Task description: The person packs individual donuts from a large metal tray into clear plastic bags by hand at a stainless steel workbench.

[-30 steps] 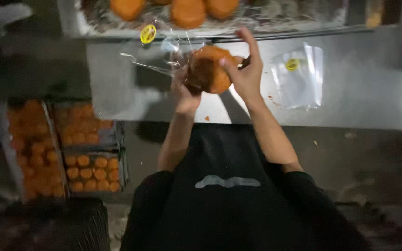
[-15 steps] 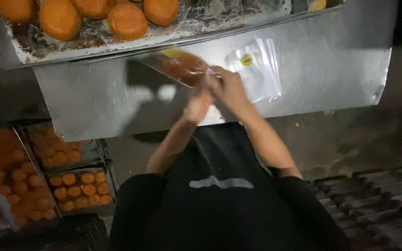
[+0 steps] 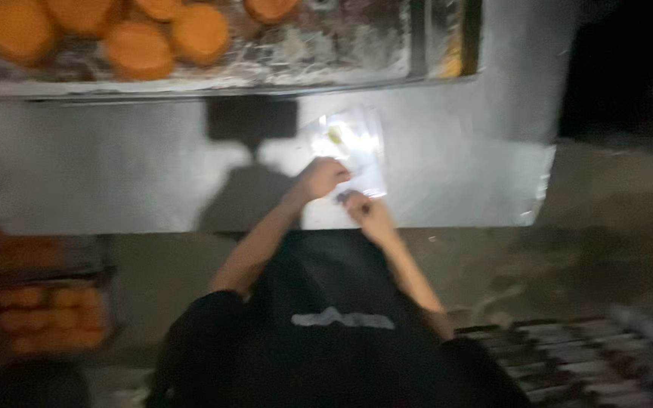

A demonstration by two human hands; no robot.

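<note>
The frame is blurred. A small stack of clear plastic bags [image 3: 351,140] with a yellow sticker lies on the steel table [image 3: 115,174]. My left hand [image 3: 323,178] rests curled on the lower edge of the bags and seems to pinch the top one. My right hand [image 3: 362,209] is just below and to the right, at the bags' lower corner, fingers drawn together; whether it holds anything is unclear. No bun is in either hand.
A metal tray [image 3: 281,75] with several round orange buns [image 3: 139,48] stands along the table's far side. Crates of more orange buns [image 3: 48,306] sit on the floor at left. A dark slatted crate [image 3: 591,355] is at lower right. The table ends at right [image 3: 546,189].
Both hands held an orange bun in a clear bag a second ago. That bagged bun is out of the hands and out of view, and both hands have come down to the stack of empty bags.
</note>
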